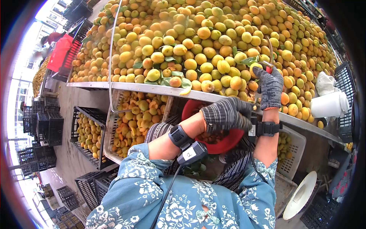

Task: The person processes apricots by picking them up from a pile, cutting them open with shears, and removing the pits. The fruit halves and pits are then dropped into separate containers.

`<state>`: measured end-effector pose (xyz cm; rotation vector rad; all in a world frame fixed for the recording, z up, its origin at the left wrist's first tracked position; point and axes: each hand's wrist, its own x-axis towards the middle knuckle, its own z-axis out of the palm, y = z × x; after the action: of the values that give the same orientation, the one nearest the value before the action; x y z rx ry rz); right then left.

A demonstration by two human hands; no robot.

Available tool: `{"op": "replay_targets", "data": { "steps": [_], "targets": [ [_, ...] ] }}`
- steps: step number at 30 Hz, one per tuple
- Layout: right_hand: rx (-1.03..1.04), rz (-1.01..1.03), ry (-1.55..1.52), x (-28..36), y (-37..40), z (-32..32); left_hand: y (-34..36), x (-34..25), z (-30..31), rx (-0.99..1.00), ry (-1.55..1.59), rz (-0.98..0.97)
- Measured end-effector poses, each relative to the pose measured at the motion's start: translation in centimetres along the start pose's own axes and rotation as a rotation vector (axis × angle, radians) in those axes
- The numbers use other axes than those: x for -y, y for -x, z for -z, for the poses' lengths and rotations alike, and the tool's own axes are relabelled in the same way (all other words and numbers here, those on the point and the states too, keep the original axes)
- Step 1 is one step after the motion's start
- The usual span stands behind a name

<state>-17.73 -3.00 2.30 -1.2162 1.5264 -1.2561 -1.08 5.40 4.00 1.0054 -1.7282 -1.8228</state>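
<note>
A big heap of yellow-orange apricots [198, 42] covers a metal table [126, 87] in front of me. My left hand [225, 113], in a dark knit glove, rests over the rim of a red bowl [228, 142] that sits in my lap with small fruit in it; its fingers look closed, and what they hold is hidden. My right hand [270, 84], gloved the same way, is raised at the table's edge and grips red-handled snips [268, 64] next to a yellow apricot [254, 68] with leaves.
A white crate [114, 129] and a black crate [89, 131] of apricots stand below the table at my left. Empty black crates [42, 126] are stacked further left. A white jug [328, 104] sits at the table's right end, and a white hat [303, 194] lies at lower right.
</note>
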Motion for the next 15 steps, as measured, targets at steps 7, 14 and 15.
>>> {"op": "replay_targets", "data": {
  "steps": [7, 14, 15],
  "targets": [
    [0.192, -0.132, -0.46, 0.7, 1.3, 0.8, 2.8, -1.4, 5.5, -0.434, 0.34, 0.009],
    [0.349, -0.198, -0.662, 0.9, 2.1, 1.1, 16.0, 2.5, 10.8, -0.694, -0.152, 0.205],
    [0.35, -0.193, -0.663, 0.7, 2.4, 1.1, 17.6, 2.9, 11.3, -0.75, -0.173, 0.301]
  ]
}}
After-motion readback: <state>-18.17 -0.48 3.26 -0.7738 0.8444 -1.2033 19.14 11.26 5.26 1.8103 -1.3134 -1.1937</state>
